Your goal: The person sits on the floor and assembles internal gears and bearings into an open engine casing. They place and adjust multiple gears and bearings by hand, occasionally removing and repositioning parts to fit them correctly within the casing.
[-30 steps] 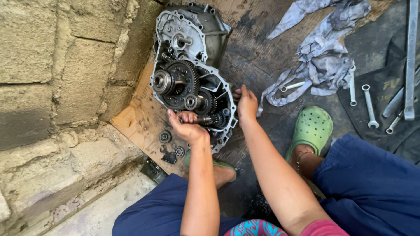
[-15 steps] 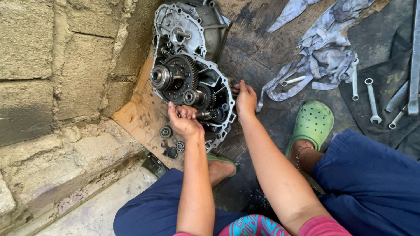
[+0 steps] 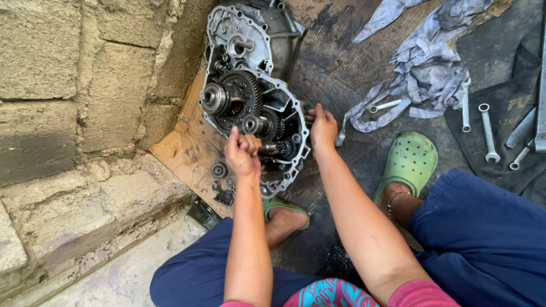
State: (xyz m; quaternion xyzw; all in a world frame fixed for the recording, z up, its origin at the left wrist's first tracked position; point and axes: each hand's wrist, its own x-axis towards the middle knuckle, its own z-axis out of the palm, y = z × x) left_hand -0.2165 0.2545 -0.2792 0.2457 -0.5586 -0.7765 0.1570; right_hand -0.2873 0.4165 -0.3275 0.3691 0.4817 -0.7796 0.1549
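Two hands on open gearbox housing [image 3: 250, 91], long axis running away from person. Left hand [image 3: 242, 152] fingers clamped on shaft [image 3: 272, 148]; right hand [image 3: 323, 129] fingers together, pressing rim.

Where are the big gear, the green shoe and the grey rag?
Big gear [image 3: 242, 94]: head view, on its toothed face.
Green shoe [image 3: 410, 159]: head view, on its perforated top.
Grey rag [image 3: 424, 71]: head view, on the crumpled middle.
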